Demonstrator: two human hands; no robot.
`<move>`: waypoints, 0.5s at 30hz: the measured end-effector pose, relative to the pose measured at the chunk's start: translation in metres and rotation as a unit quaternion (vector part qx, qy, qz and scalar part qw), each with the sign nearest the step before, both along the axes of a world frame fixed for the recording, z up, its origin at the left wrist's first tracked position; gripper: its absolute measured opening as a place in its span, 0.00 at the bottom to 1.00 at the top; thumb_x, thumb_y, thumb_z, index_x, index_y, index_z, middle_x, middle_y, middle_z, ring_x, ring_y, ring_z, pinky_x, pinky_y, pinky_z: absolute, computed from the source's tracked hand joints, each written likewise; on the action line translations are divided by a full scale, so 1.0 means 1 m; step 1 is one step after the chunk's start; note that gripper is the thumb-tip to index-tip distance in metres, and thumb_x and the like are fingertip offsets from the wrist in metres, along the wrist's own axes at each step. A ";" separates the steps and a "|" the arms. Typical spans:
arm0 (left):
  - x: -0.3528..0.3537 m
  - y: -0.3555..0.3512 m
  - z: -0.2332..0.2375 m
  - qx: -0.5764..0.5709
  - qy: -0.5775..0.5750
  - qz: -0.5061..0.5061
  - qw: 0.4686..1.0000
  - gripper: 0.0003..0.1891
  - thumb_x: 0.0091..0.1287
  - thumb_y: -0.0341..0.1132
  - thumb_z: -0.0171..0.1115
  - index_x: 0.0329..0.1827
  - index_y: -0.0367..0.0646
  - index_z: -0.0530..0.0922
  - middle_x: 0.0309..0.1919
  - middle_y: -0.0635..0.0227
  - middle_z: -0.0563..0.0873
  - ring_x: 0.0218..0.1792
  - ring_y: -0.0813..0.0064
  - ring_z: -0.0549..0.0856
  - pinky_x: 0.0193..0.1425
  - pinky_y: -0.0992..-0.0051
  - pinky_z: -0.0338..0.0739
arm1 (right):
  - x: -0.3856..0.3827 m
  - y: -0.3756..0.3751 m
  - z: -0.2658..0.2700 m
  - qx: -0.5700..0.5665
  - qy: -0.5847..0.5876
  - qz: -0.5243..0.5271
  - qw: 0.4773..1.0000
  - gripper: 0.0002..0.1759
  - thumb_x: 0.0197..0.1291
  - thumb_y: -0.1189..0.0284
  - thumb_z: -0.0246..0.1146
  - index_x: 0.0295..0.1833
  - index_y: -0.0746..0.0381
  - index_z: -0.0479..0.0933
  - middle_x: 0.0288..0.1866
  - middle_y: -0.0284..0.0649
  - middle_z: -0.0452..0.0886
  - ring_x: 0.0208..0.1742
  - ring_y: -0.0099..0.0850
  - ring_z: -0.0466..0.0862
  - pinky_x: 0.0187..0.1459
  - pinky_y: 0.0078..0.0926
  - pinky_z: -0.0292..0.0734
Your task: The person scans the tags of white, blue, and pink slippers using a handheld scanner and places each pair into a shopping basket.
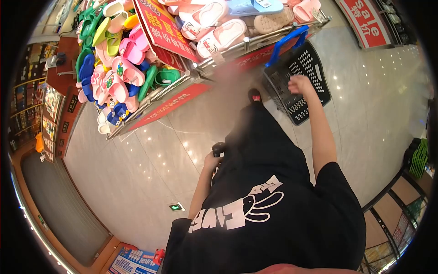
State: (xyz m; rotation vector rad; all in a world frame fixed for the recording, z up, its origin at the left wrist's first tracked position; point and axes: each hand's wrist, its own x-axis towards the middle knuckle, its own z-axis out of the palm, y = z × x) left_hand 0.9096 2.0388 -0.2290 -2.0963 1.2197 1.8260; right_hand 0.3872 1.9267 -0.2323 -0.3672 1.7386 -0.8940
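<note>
My right hand (299,85), its fingers curled and nothing visible in them, is over the black shopping basket (323,91) in the upper right. The basket's blue handle (275,51) rises at its upper left, apart from the hand. Low at my left side, my left hand (212,161) is closed around a dark rounded object (219,148); part of the hand and the object's lower end are hidden.
Colourful slippers (132,50) fill a metal-edged bin (200,73) ahead, with a red sign (166,32) standing among them. A red sale sign (365,23) is at the upper right. A black rack (388,182) with green hangers (418,159) stands at the right.
</note>
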 end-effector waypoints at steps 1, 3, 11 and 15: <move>0.004 0.006 -0.006 -0.006 -0.005 -0.015 1.000 0.18 0.54 0.27 0.68 0.48 0.33 0.79 0.32 0.58 0.86 0.24 0.71 0.85 0.29 0.72 0.81 | -0.003 -0.022 0.004 -0.029 0.011 -0.014 0.999 0.18 0.63 0.62 0.65 0.50 0.65 0.79 0.40 0.42 0.84 0.35 0.32 0.86 0.37 0.29 0.85; 0.011 0.014 -0.013 -0.003 -0.014 -0.002 1.000 0.17 0.54 0.28 0.68 0.47 0.33 0.79 0.31 0.59 0.86 0.24 0.71 0.85 0.28 0.72 0.81 | -0.005 -0.069 0.020 -0.083 0.041 -0.054 0.994 0.21 0.62 0.61 0.67 0.52 0.67 0.77 0.41 0.41 0.83 0.40 0.32 0.85 0.41 0.27 0.83; -0.022 0.041 0.010 -0.031 -0.048 0.169 0.984 0.15 0.54 0.31 0.70 0.42 0.34 0.79 0.25 0.61 0.84 0.22 0.72 0.84 0.28 0.71 0.79 | -0.004 -0.169 -0.022 -0.184 -0.095 -0.176 0.962 0.09 0.59 0.73 0.68 0.41 0.63 0.76 0.35 0.36 0.79 0.34 0.28 0.78 0.35 0.25 0.70; -0.053 0.060 0.017 -0.057 -0.081 0.120 0.988 0.16 0.54 0.32 0.70 0.44 0.34 0.80 0.23 0.62 0.84 0.22 0.71 0.84 0.29 0.70 0.78 | 0.013 -0.155 -0.016 -0.291 -0.167 -0.237 0.912 0.08 0.62 0.79 0.65 0.44 0.61 0.73 0.37 0.33 0.76 0.39 0.27 0.78 0.42 0.25 0.72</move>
